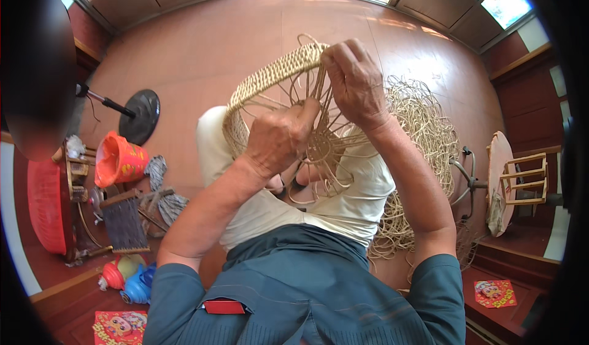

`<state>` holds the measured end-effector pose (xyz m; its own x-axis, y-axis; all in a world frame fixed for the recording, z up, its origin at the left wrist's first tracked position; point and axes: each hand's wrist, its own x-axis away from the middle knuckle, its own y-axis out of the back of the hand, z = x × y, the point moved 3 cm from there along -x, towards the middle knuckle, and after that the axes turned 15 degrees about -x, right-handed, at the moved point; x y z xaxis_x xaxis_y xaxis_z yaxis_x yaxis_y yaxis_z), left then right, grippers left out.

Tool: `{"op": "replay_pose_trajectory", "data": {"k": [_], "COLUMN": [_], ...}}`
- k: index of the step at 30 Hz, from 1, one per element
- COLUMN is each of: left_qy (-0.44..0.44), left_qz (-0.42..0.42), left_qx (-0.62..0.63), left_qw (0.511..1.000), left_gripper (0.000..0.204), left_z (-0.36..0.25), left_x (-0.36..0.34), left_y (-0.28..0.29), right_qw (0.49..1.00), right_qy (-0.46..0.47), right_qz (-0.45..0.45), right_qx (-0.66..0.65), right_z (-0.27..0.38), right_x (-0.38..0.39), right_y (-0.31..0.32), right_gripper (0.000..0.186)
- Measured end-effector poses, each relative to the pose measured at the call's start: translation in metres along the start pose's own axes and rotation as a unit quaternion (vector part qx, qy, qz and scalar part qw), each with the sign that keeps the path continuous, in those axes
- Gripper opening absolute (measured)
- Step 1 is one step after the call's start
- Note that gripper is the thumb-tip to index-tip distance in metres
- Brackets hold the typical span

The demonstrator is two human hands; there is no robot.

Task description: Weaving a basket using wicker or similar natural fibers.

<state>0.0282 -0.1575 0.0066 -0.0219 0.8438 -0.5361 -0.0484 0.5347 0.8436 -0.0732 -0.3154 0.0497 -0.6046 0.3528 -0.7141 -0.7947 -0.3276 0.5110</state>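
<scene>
A half-woven basket (270, 78) of straw-coloured cord tilts on its side above my lap. Its band-like wall is tightly plaited, while open strands spread out from a round hub (322, 145). My right hand (356, 84) is closed at the end of the plaited band, pinching cord there. Nearer to me, my left hand (282, 136) is curled among the strands inside the ring, its fingers closed on cords that run up toward the right hand. The fingertips of both hands are partly hidden. A small loop of cord (307, 40) sticks out beyond the rim.
A big heap of loose cord (423, 142) lies on the floor to my right, near a round-topped stool (500, 182). On the left are a red bucket (119, 161), a black round base (140, 116) with a pole, and a red plastic basket (46, 204).
</scene>
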Motion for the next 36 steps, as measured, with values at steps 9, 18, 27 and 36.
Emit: {"op": "replay_pose_trajectory", "data": {"k": [9, 18, 27, 36], "left_qy": [-0.021, -0.069, -0.055, -0.032], "left_qz": [-0.033, -0.049, -0.063, -0.063], "left_qx": [-0.051, -0.067, -0.039, -0.031], "left_qw": [0.998, 0.994, 0.996, 0.997], "left_gripper": [0.022, 0.038, 0.044, 0.043], "left_z": [-0.005, -0.002, -0.009, -0.007], "left_x": [0.004, 0.014, 0.019, 0.02], "left_y": [0.004, 0.004, 0.01, 0.006], "right_qw": [0.989, 0.979, 0.837, 0.401], "right_qy": [0.032, -0.13, -0.377, -0.471], "right_qz": [-0.142, -0.062, -0.025, -0.141], "right_qx": [-0.016, -0.143, -0.396, -0.773], "right_z": [0.027, 0.064, 0.064, 0.067], "right_x": [0.048, 0.151, 0.181, 0.175], "right_y": [0.014, -0.015, -0.046, -0.068], "right_gripper": [0.011, 0.025, 0.044, 0.08]}}
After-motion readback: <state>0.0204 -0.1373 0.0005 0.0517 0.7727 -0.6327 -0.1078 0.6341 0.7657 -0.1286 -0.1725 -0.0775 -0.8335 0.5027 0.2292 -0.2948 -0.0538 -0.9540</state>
